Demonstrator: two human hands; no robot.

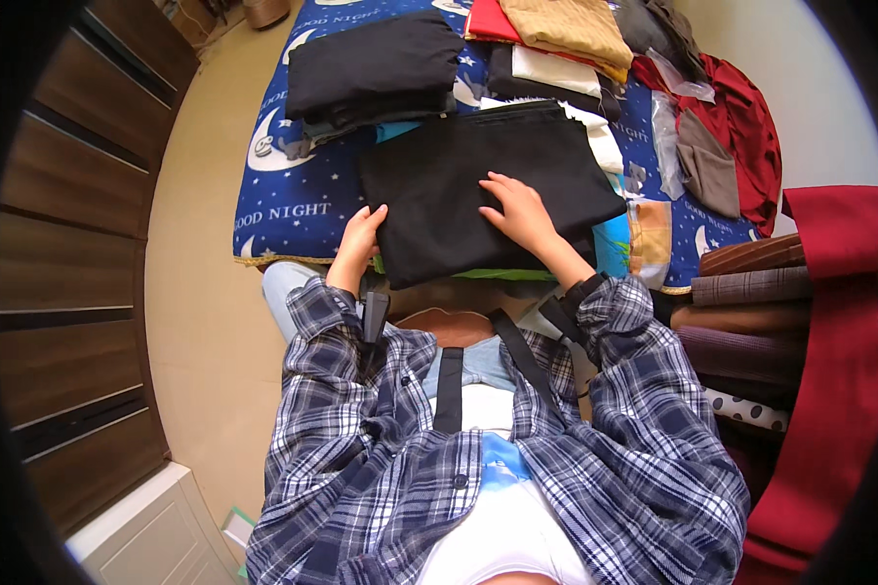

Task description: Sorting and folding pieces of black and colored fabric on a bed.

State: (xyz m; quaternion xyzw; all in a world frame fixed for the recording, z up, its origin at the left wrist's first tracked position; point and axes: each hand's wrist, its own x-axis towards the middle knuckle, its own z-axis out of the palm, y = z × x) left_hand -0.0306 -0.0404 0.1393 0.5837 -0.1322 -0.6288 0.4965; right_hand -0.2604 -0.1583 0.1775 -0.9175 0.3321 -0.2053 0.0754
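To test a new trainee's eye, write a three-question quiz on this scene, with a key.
1. Which hand rests on top of the nearest folded black cloth, in from its edges?

2. True or false: the tan cloth lies on top of a red cloth.

3. What is printed on the blue cover under the piles?
A) Stripes
B) Moons and stars
C) Flowers

Key:
1. The right hand; the left hand is at the cloth's left edge.
2. True.
3. B.
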